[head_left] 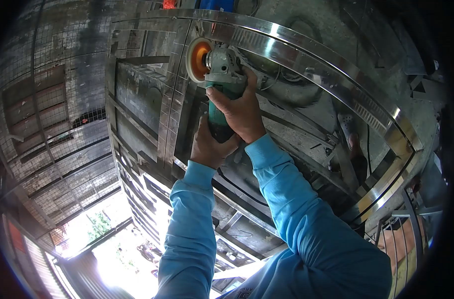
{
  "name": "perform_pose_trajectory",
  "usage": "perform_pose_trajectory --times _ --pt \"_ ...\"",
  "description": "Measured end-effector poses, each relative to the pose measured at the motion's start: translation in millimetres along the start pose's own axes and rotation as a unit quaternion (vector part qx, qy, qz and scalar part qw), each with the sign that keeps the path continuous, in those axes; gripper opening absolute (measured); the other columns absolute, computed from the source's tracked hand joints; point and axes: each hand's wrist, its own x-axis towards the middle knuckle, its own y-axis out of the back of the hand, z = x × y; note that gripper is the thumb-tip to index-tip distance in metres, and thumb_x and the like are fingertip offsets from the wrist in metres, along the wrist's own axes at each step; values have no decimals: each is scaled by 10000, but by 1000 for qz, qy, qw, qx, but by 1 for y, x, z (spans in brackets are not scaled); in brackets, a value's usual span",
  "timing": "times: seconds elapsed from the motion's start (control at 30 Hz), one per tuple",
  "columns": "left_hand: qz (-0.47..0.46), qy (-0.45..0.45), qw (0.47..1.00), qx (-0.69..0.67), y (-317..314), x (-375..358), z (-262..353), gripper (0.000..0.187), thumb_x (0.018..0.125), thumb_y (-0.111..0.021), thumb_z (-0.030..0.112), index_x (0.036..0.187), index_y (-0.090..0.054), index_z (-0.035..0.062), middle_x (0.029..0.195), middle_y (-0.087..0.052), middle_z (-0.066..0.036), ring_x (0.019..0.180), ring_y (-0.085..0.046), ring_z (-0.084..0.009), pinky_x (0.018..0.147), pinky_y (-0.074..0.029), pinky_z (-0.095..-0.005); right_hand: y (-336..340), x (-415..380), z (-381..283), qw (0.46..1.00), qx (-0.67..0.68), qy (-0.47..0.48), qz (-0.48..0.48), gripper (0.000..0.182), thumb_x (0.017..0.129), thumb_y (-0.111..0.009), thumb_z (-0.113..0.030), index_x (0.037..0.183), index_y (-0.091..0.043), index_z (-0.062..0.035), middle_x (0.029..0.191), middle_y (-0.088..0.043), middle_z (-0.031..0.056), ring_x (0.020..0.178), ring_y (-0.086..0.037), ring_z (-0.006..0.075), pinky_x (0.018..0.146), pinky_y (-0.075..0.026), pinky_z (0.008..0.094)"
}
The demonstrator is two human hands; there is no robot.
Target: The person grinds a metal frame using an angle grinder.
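Behind the angle grinder (218, 118), some fingertips are hiding; my right hand (244, 110) is wrapping its body near the head, my left hand (209, 148) cupping the rear. Orange disc (199, 56) is standing by the metal frame (172, 102), contact unclear. Curved shiny band (272, 46) is running past; daylight (119, 254) glaring lower left.

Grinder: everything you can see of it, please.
The grinder has a green body, a dark rear end, a grey, metal-looking head and an orange disc with a pale rim. Its head points toward the top of the picture, the disc on the left side. The right hand grips it behind the head; the left hand holds the rear. Whether the disc is spinning or touching metal, I can't tell.
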Motion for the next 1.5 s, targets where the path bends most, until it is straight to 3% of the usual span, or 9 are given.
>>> perform_pose_trajectory --times 0.73,0.83,0.93,1.13,1.33,1.43,1.5 --pt "-24 5 999 23 1 5 8 830 681 -832 361 1292 -480 -75 1129 -661 -207 1044 -674 -274 906 -524 -377 5 5 -4 996 -54 -57 43 934 771 -825 -378 1417 -270 4 1212 -599 245 1088 -652 319 936 -529 377" --pt "4 -2 1000 -30 -6 -4 5 846 682 -834 370 1297 -470 -82 1126 -669 -214 1044 -684 -276 900 -536 -380 3 1 1 999 -30 15 12 921 768 -832 -376 1419 -281 -29 1218 -599 236 1085 -657 315 930 -533 381" --pt "1 8 1000 -27 -6 -7 8 867 683 -840 372 1307 -453 -89 1107 -682 -212 1035 -696 -277 896 -548 -376 6 -1 2 998 -47 24 -17 917 813 -825 -354 1424 -239 -1 1228 -583 189 1093 -633 244 947 -525 366" --pt "29 36 999 -18 -15 -20 11 895 677 -855 370 1311 -438 -104 1081 -695 -205 1001 -709 -267 878 -560 -374 10 -7 5 995 -71 54 -46 924 811 -829 -330 1446 -209 -71 1256 -554 189 1114 -621 255 951 -526 385" --pt "18 22 1000 -14 -12 -10 6 885 674 -852 374 1314 -452 -87 1064 -696 -193 985 -706 -265 854 -552 -365 9 -2 -3 998 -57 0 -21 882 805 -833 -316 1420 -281 -9 1257 -555 188 1108 -624 254 941 -527 371" --pt "28 -11 999 -20 -9 -4 11 873 673 -848 389 1300 -468 -84 1056 -695 -179 983 -697 -257 854 -545 -369 6 3 -8 998 -55 17 -7 877 791 -843 -311 1407 -309 12 1256 -563 193 1098 -629 250 930 -530 364" --pt "40 -26 999 -26 -8 -4 15 873 671 -847 395 1294 -471 -87 1053 -693 -175 986 -692 -252 863 -542 -375 2 6 -9 996 -72 50 -6 913 764 -846 -356 1419 -296 -38 1247 -583 208 1075 -658 297 922 -546 387"
